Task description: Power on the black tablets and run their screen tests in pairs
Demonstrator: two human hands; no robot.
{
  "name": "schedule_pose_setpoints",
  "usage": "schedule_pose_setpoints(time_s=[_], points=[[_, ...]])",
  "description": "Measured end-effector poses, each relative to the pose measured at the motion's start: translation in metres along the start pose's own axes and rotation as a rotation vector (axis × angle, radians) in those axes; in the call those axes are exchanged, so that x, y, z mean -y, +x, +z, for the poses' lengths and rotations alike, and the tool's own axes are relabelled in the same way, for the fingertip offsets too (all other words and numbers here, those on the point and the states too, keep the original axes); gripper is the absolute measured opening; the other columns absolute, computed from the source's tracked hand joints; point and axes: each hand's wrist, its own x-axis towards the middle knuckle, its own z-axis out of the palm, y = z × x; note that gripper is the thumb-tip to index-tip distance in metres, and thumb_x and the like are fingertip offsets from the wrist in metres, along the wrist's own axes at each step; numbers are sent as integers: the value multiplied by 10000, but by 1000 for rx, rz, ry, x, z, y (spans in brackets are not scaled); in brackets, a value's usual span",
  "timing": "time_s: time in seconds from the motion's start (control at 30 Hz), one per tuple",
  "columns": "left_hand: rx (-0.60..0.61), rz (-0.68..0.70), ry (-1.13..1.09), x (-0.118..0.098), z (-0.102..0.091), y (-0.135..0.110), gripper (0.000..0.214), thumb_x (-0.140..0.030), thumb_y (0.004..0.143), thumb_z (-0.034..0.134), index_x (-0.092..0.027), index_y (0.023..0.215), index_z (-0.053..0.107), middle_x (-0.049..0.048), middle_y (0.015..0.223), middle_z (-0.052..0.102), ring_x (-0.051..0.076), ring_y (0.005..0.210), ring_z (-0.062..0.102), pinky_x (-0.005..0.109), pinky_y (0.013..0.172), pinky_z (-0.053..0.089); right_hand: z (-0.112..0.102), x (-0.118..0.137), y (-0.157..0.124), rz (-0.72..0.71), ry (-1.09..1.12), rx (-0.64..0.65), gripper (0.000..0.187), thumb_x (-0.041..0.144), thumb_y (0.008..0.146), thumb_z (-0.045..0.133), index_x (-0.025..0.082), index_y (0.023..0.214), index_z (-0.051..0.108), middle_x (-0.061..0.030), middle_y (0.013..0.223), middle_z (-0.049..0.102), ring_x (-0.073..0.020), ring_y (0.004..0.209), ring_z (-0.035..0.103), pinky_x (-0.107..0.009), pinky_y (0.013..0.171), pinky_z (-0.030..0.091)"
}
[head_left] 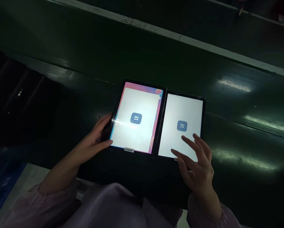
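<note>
L tablet [142, 104] & R tablet [182, 112] lie side by side, near-parallel, on the dk green work surface [229, 110], directly in front of the operator; both are in portrait w/ screens up and lit. L tablet: white panel inside a pink/blue backgnd, blue rounded icon [136, 118] w/ two pale bars at approx ctr; a light streak crosses the lower LH part of the glass. Small barcode label [129, 149] at btm edge. R tablet: white screen, matching icon [182, 125]; a second label [176, 159] at btm edge, partly hidden by fingers. L hand [95, 137]: has hold of L tablet at its LH edge, thumb on the front at the lower LH corner, other fingers along the side; grip partly closed, fingertips hidden, so cannot tell how far they reach under. R hand [200, 167]: fingers spread & slightly bent over lower RH part of R tablet, nothing grasped; fingertip contact w/ glass: cannot tell. Lt purple sleeves [58, 202] on both arms. Pale strip [156, 30] runs across the far side, sloping down to RH; bright reflections on surface at RH.
</note>
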Motion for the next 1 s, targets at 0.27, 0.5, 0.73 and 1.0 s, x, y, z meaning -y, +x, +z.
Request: schedule_pose_setpoints(time_s=[0.27,0.5,0.73,1.0], points=[[-80,-127,-135,-15,6,8,745,-622,791,890,-443,1485,688,5,1723,531,433,1636,391,586,1283,444,-12,-27,7,125,-173,-111,259,147,1033,645,296,1095,848,-61,1328,767,-383,1387,650,-565,985,645],[-332,-192,-391,-50,24,74,718,-562,638,986,-203,1228,793,166,1437,752,495,1507,546,666,1259,454,-7,-60,30,197,-273,-160,249,256,1073,630,292,1041,874,-85,1369,747,-418,1428,606,-711,1101,571],[-460,27,-474,-62,43,111,353,-332,763,837,-162,1071,808,129,1147,829,396,1416,636,616,1302,386,1,-68,30,182,-269,-144,257,237,1077,612,309,1090,859,-65,1446,704,-426,1474,551,-741,1124,530],[-492,48,-482,-62,45,116,261,-263,729,788,-182,977,800,109,1130,832,370,1370,663,593,1292,401,6,-65,27,207,-244,-118,283,243,1086,589,304,1162,854,-71,1544,631,-443,1568,437,-730,1162,506]])
